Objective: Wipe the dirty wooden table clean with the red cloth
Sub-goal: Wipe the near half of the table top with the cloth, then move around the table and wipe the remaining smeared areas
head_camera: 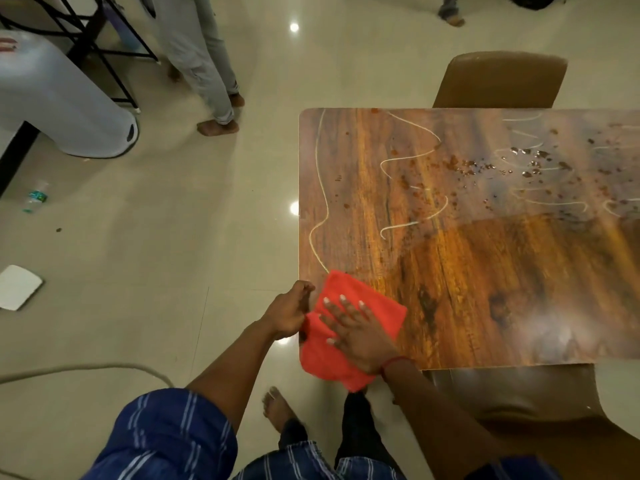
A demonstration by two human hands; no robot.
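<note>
1. A person stands at the near left corner of a wooden surface (485, 289), seen from above over their arms.
2. The red cloth (382, 315) lies on that corner, its lower part drooping past the edge.
3. The right hand (360, 337) rests flat on the cloth, its grip spread, fingers straight and apart, pressing down.
4. The left hand (289, 313) sits at the surface's left edge, touching the cloth's side, fingers curled. Whether its grip pinches the cloth or only cups beside it, I cannot tell.
5. The cloth looks soft, light and floppy. I judge it will bunch if pushed from one point, so a flat palm over its middle suits it best.
6. Brown spots (533, 164) and pale wavy streaks (321, 181) mark the far half, well apart from the cloth.
7. The surface runs out of view on the right, so its full extent is unknown. Glare blurs its far right part. Whatever lies under the cloth is hidden.
8. A brown chair (498, 81) stands at the far side. Another person's legs (204, 64) stand on the floor beyond.
</note>
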